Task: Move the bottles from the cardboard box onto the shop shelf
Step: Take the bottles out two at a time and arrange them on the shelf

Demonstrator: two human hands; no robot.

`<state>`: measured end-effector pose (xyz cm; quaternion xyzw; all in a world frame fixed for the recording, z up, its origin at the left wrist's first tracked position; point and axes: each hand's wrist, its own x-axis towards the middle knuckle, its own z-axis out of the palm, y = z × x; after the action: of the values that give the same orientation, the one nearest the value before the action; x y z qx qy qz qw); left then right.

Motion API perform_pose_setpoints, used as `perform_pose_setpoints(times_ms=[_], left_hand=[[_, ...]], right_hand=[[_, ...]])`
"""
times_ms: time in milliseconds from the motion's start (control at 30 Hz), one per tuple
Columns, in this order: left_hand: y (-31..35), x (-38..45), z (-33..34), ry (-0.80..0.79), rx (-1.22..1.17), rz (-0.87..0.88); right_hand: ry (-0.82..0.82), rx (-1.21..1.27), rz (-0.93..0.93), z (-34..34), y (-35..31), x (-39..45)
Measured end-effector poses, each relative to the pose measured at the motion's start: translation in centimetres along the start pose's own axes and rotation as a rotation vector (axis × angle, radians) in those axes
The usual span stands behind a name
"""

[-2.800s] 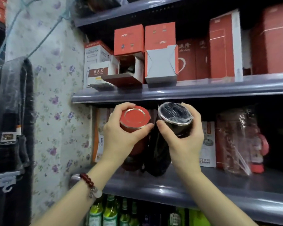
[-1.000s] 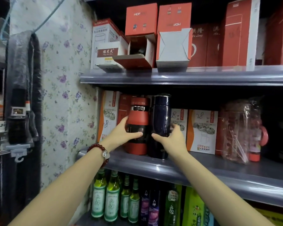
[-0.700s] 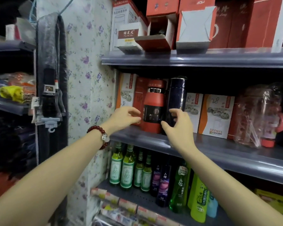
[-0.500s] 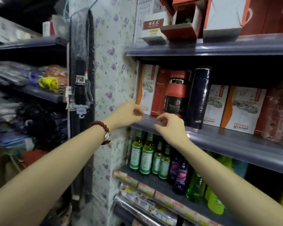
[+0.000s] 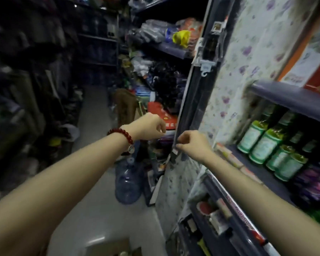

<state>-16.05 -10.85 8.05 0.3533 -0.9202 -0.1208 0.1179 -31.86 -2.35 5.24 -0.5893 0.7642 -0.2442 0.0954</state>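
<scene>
Left hand: the left hand (image 5: 148, 128) hangs in mid-air over the aisle, left of the shelving's end panel, its fingers loosely curled and holding nothing; a red bead bracelet (image 5: 122, 135) sits on the wrist.
Right hand: the right hand (image 5: 192, 144) is just right of the left one, in front of the floral end panel (image 5: 235, 74), fingers loosely curled, nothing in its grasp.
Cardboard box: a brown cardboard box (image 5: 109, 245) shows at the near bottom edge, on the floor below the forearms; only its top corner is seen, blurred, and I cannot tell what it contains.
Shop shelf: the grey shop shelf (image 5: 292, 97) runs along the far right, with an orange and white carton standing on it at the frame edge.
Bottles: the flasks of the task are out of sight; only green-capped bottles (image 5: 266, 141) stand in rows on the level beneath.
Aisle: a large blue water jug (image 5: 127, 183) stands on the pale floor near the shelving's foot.
</scene>
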Motion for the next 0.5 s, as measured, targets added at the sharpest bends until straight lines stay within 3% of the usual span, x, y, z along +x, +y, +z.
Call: perform_pose_setpoints(times_ms=[233, 500], left_hand=[[-8.6, -6.5, 8.8, -0.097, -0.065, -0.225], [-16.8, -14.3, 20.7, -0.133, -0.298, -0.448]], right_hand=[[-0.194, 0.081, 0.047, 12.4, 0.5, -1.9], [-0.339, 0.150, 0.205, 26.3, 4.9, -4.9]])
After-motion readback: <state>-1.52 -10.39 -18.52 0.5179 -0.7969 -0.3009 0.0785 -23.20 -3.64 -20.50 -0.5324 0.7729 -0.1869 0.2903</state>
